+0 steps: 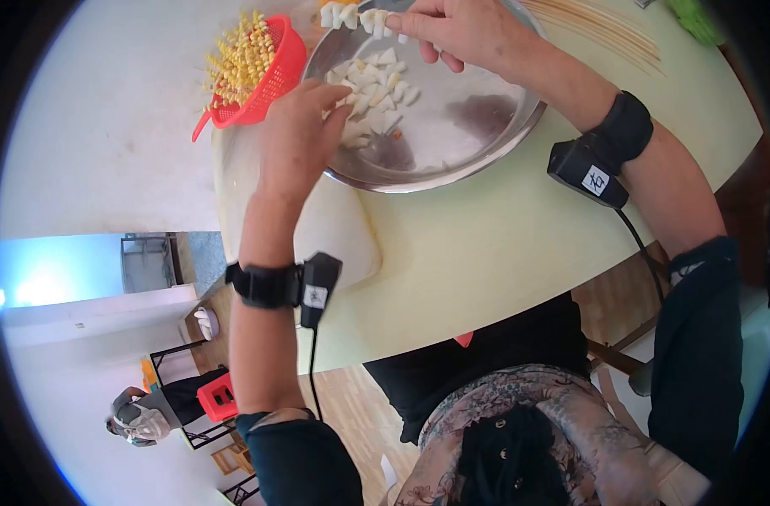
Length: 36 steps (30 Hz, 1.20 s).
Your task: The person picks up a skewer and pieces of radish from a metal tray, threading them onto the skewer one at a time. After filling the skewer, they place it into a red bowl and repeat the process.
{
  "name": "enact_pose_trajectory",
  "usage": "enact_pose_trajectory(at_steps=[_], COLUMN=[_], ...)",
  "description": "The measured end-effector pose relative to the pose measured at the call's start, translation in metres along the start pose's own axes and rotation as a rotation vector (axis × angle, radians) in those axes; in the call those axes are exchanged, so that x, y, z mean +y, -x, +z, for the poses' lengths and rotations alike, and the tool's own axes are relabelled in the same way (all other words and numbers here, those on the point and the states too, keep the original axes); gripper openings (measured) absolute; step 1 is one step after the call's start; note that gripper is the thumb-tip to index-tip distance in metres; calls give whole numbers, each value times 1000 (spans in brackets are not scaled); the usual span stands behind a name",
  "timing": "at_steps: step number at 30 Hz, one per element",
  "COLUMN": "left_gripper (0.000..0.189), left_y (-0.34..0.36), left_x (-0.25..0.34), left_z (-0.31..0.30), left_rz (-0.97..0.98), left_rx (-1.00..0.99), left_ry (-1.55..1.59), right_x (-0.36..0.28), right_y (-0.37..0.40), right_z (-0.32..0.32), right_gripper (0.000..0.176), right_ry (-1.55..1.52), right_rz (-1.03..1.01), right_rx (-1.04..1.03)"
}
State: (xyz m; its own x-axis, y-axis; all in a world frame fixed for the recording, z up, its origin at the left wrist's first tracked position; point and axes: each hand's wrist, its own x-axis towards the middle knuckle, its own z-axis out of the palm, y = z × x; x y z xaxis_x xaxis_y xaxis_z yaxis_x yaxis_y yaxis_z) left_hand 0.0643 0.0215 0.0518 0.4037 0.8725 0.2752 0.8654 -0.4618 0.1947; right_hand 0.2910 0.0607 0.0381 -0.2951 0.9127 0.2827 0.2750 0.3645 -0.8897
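My right hand [461, 34] is closed on a skewer [372, 21] above the far rim of a wide metal bowl [440, 177]. Several white chunks are threaded on it, and a bit of orange shows at its left end. White cut food pieces [372, 84] lie heaped in the left half of the bowl. My left hand [305, 126] reaches over the bowl's left rim to this heap, thumb and forefinger apart. Its other fingers are partly hidden, and no piece is plainly held.
A red plastic basket [271, 84] of skewers with yellow pieces [242, 63] stands left of the bowl. Thin bare sticks [604, 25] lie at the upper right near a green bundle [697, 21]. A whitish board [339, 228] lies under my left forearm. Another person [153, 417] is far off at lower left.
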Motion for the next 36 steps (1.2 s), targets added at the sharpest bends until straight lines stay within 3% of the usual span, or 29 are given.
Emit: enact_pose_trajectory(at_steps=[2, 9, 14, 32, 36], left_gripper=[25, 25, 17, 12, 13], left_y=[-20, -69, -83, -86, -70], left_x=[-15, -37, -45, -63, -58], left_z=[8, 29, 39, 35, 18], left_rz=[118, 277, 142, 223, 148], left_rx=[-111, -123, -229, -238, -195], left_ry=[-76, -207, -310, -218, -150], right_x=[6, 6, 27, 27, 27], right_y=[-4, -3, -18, -18, -17], right_z=[-4, -5, 7, 10, 13], right_gripper=[40, 40, 40, 43, 43], right_ry=[-5, -81, 37, 91, 82], right_rz=[-3, 43, -81, -103, -127], right_rx=[15, 32, 77, 33, 42])
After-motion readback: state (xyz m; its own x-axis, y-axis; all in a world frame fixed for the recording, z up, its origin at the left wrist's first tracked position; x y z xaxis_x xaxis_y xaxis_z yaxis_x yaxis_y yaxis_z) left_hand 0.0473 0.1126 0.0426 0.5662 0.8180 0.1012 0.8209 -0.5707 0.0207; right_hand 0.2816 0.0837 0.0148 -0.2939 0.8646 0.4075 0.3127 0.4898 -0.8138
